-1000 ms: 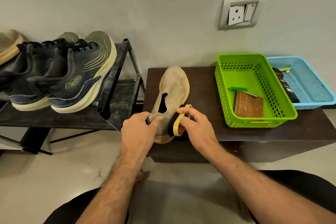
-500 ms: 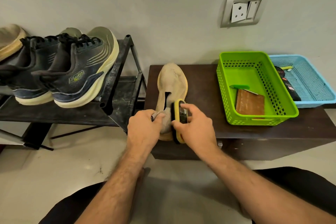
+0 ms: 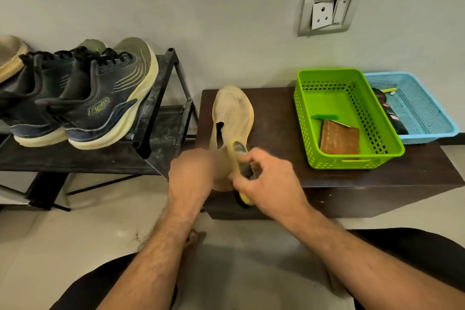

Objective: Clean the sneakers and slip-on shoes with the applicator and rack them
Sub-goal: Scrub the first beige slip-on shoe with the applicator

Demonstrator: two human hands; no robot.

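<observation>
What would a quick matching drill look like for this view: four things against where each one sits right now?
Things:
1. beige slip-on shoe
2. dark sneakers
3. brown wooden block
4. yellow applicator

Places:
A. inside the green basket
B. in the right hand
C. on the metal shoe rack
D. on the dark wooden bench, heel held by the left hand

Pairs: 1-D, 2-C, 3-A, 4-B
</observation>
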